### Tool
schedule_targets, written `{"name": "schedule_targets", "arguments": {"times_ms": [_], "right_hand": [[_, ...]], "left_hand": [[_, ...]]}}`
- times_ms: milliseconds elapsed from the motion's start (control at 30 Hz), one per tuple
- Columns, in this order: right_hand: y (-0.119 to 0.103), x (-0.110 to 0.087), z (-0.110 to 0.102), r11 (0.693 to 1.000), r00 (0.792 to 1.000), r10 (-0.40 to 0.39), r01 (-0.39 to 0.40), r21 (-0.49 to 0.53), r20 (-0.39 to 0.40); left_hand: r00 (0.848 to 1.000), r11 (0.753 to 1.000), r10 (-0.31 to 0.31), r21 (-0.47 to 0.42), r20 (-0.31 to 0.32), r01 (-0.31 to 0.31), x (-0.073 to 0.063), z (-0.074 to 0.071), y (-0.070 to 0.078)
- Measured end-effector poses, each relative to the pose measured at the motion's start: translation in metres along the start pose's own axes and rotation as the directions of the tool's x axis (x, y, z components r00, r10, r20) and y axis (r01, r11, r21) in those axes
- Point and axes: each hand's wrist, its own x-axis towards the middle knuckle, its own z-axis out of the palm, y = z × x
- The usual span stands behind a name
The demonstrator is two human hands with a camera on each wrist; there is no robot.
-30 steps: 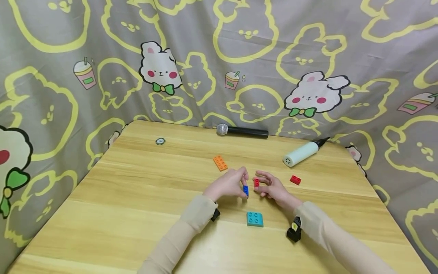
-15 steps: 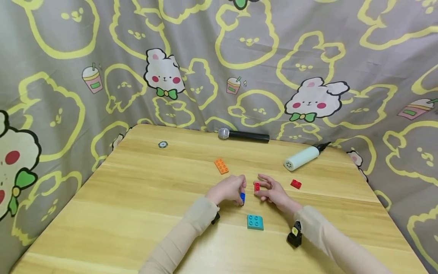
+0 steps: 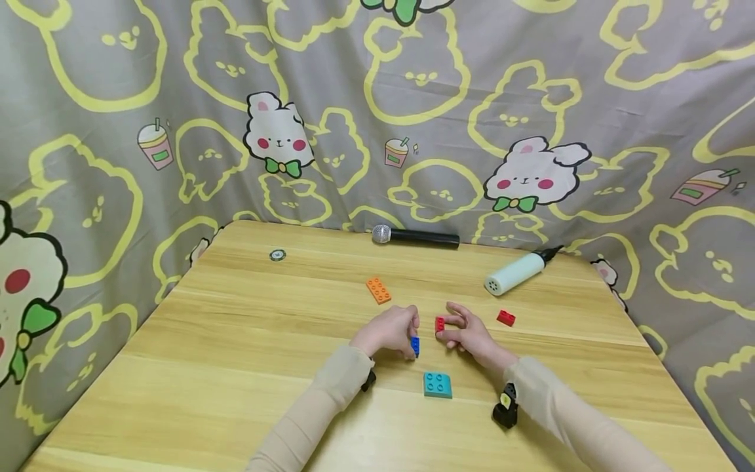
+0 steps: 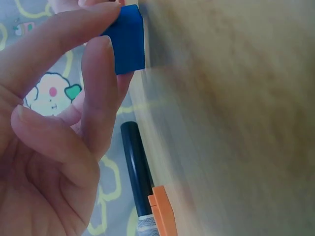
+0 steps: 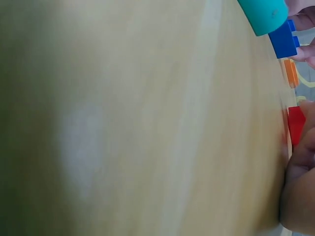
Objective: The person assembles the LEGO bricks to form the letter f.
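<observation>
Left hand (image 3: 389,330) pinches blue brick (image 3: 415,347), shifted slightly nearer and left; right hand (image 3: 474,337) grips red brick (image 3: 439,327). Gap wider; joining seems undone.

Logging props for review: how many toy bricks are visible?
5: blue brick in the left hand, red brick in the right hand, teal brick nearer than both hands, orange brick beyond the left hand, second red brick right of the right hand. Hands might hide more.

Curtained-off nook, room type unclear: cartoon-print curtains (image 3: 336,78) flanking wooden table (image 3: 206,367).
</observation>
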Motion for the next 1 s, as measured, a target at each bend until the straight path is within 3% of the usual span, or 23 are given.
{"name": "schedule_targets", "arguments": {"times_ms": [233,500,1000], "right_hand": [[-0.007,-0.007,0.007,0.997,0.997,-0.070,0.072,-0.040,0.039],[-0.018,-0.028,0.027,0.982,0.968,-0.173,0.184,-0.045,0.183],[-0.014,-0.031,0.039,0.987,0.973,-0.151,0.158,-0.025,0.174]], "left_hand": [[1.000,1.000,-0.009,-0.008,0.006,0.009,-0.002,0.000,-0.002],[0.999,0.994,0.021,0.104,-0.028,-0.018,-0.004,0.003,-0.002],[0.998,0.990,0.033,0.137,-0.055,-0.026,-0.003,0.001,-0.001]]}}
